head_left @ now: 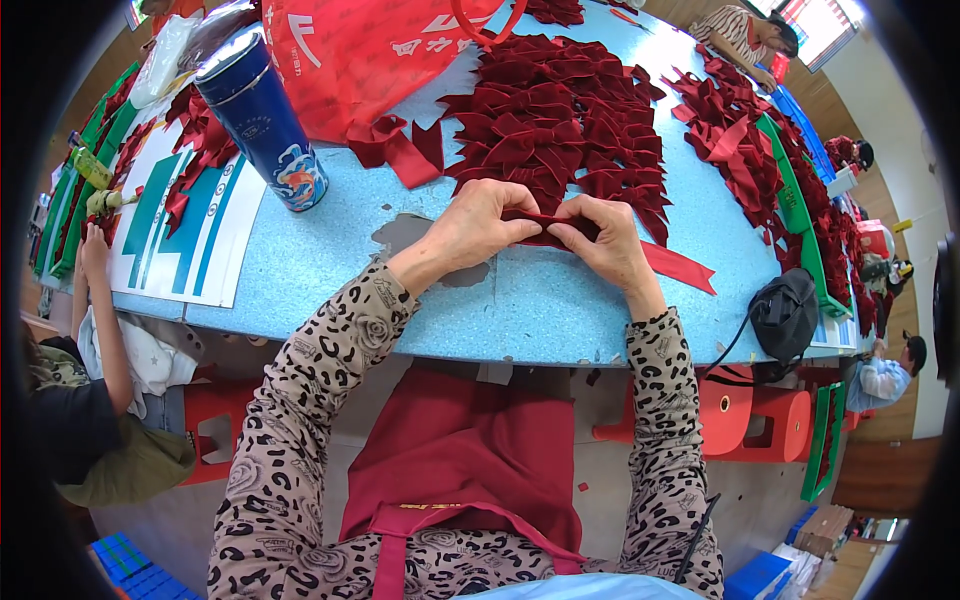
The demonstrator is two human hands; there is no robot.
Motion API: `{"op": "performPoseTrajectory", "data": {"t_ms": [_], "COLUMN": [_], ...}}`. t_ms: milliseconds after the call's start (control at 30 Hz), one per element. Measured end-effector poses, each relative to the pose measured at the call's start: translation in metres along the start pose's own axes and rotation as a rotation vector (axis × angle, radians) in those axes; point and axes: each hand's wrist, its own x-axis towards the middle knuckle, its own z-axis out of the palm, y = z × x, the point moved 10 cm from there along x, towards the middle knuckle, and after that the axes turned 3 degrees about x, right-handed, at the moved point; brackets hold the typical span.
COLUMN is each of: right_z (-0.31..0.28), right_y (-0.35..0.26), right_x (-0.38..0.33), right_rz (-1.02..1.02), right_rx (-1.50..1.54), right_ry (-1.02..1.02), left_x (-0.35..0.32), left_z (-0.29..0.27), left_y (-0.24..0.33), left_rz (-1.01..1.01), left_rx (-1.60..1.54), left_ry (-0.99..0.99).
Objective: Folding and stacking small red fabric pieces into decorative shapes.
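Note:
Both my hands meet over the near part of the blue table, pinching a dark red velvet ribbon (532,226) between thumbs and fingers. My left hand (478,226) grips its left part, and my right hand (606,240) grips it a short way to the right. The folds between my fingertips are partly hidden. A loose ribbon tail (682,268) lies on the table to the right of my right hand; whether it joins the held piece I cannot tell. Just beyond my hands, rows of dark red velvet bows (540,110) cover the table.
A blue tumbler (262,120) stands at the left before a red bag (360,60). Flat ribbon pieces (400,150) lie beside the bag. At the right are more bows (735,150), a green tray (790,190) and a black cap-like item (783,315). Co-workers sit around the table.

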Motion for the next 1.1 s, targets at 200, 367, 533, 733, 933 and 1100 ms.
{"op": "performPoseTrajectory", "data": {"t_ms": [200,367,533,733,933,1100], "right_z": [-0.001,-0.002,0.002,0.004,0.0,-0.036], "right_y": [-0.001,-0.001,0.004,0.02,0.03,0.044], "right_x": [0.001,0.001,-0.003,-0.004,-0.008,-0.018], "right_rz": [-0.004,0.009,0.014,0.04,0.07,0.099], "right_rx": [-0.008,0.001,0.004,0.03,0.091,0.066], "right_ry": [-0.005,0.003,-0.015,-0.012,0.0,0.058], "left_x": [0.001,0.003,0.003,0.007,0.009,0.033], "left_z": [-0.002,-0.002,0.002,0.003,0.009,0.025], "left_y": [0.005,0.001,-0.005,-0.018,-0.03,-0.013], "left_rz": [0.052,0.046,0.036,0.03,-0.062,-0.039], "left_rx": [0.033,0.016,-0.005,-0.056,-0.125,0.028], "left_ry": [0.028,0.026,0.025,0.016,-0.004,0.019]}}
